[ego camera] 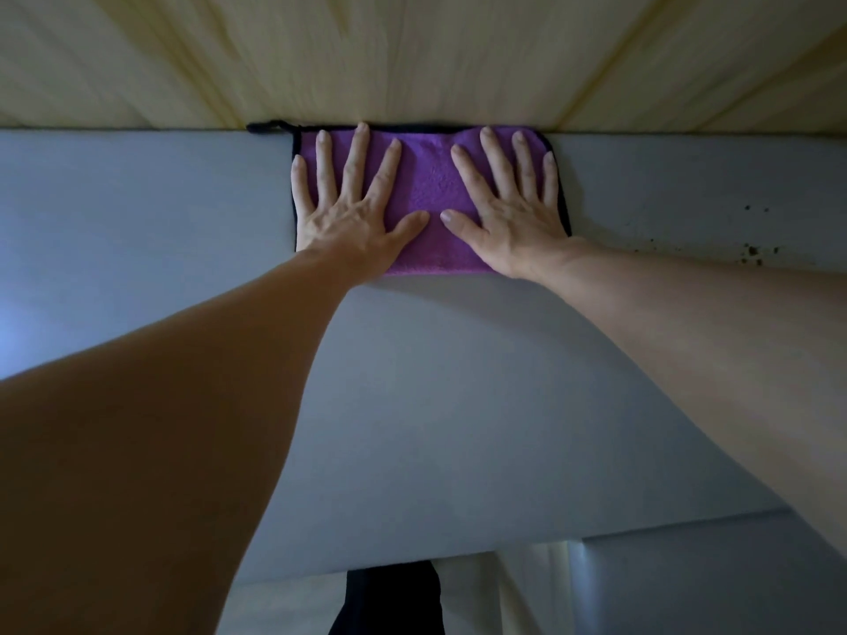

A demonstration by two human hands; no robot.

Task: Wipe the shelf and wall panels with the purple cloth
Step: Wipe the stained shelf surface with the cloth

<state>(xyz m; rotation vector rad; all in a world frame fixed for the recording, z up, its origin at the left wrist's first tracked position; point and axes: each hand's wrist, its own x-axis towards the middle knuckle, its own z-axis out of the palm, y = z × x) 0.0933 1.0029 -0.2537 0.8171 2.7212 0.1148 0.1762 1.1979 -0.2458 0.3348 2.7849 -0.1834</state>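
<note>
Our forearms cover much of the grey shelf (160, 213); specks near its right end are unclear. The purple cloth (428, 185) lies flat against the wall panels (412, 57), pressed under our left hand (353, 208) and right hand (508, 213), fingers spread straight.

The grey shelf (458, 382) lies bare and open to the left and right of the purple cloth (428, 190), and in the wide stretch near the person, so a hand could slide sideways or back toward the near edge. The far way is blocked: the cloth's far hem sits tight against the pale wall panels (412, 52), which rise straight from the shelf's back edge. The left hand (353, 213) and right hand (508, 217) lie flat on the cloth, thumbs almost meeting. Dark specks (751, 252) dot the shelf at far right.
</note>
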